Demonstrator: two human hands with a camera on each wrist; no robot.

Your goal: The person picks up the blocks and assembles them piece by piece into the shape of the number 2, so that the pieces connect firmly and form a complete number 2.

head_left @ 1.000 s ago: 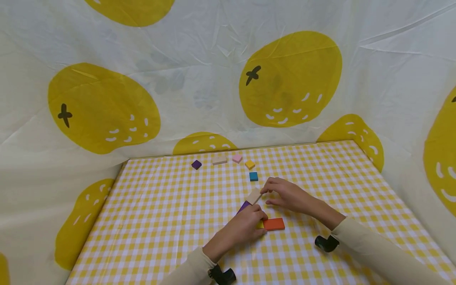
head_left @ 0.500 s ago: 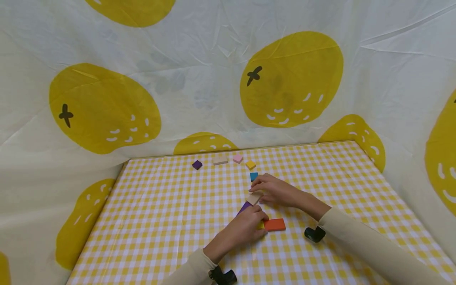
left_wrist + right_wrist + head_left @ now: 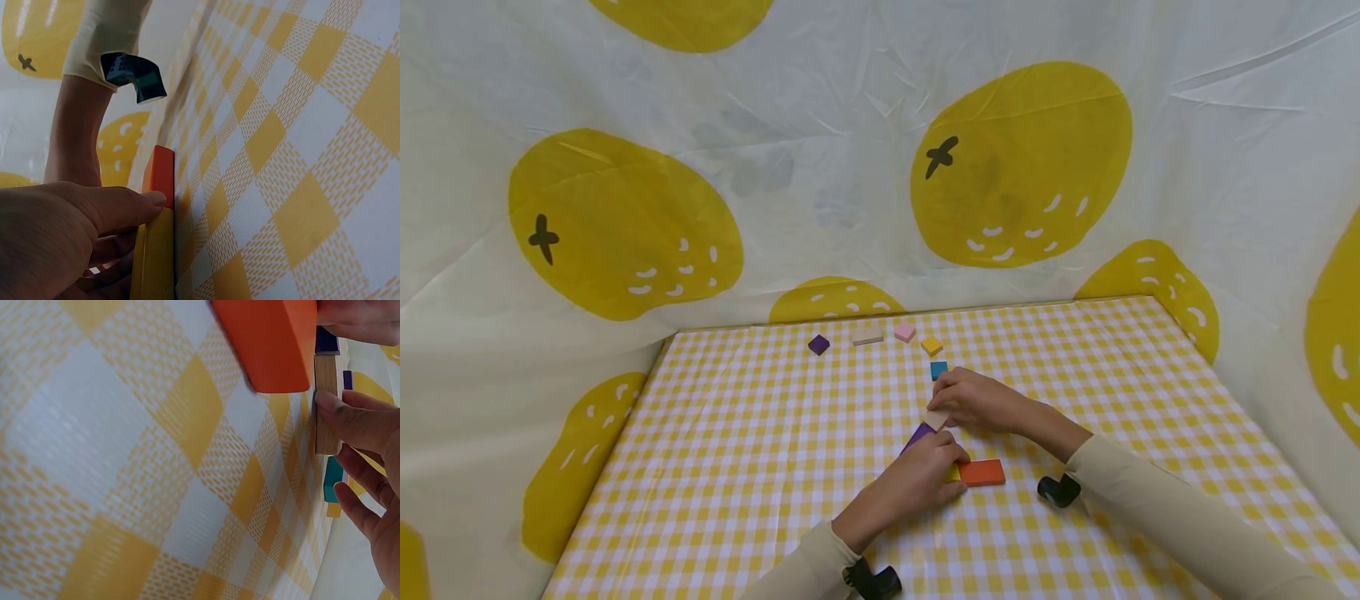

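My left hand (image 3: pixel 913 477) holds the yellow block (image 3: pixel 157 256) between thumb and fingers, the thumb tip right at its join with the orange block (image 3: pixel 982 473). In the head view most of the yellow block is hidden under that hand. A purple block (image 3: pixel 917 436) slants up from behind the left fingers. At its far end lies a plain wooden block (image 3: pixel 326 422), pinched by my right hand (image 3: pixel 981 402) with the thumb on its near side. Just beyond the right fingertips is a small blue block (image 3: pixel 938 370), partly covered in the head view.
Farther back, a yellow block (image 3: pixel 932 344), a pink block (image 3: pixel 905 332), another wooden block (image 3: pixel 867 337) and a dark purple block (image 3: pixel 818 344) curve leftward along the checked tablecloth (image 3: pixel 737 450). A fruit-print curtain (image 3: pixel 835 167) hangs behind the table.
My right hand has moved left and around the wooden block, its fingers now over the far side. The wooden block has shifted slightly toward the purple one. The left hand stays in place.
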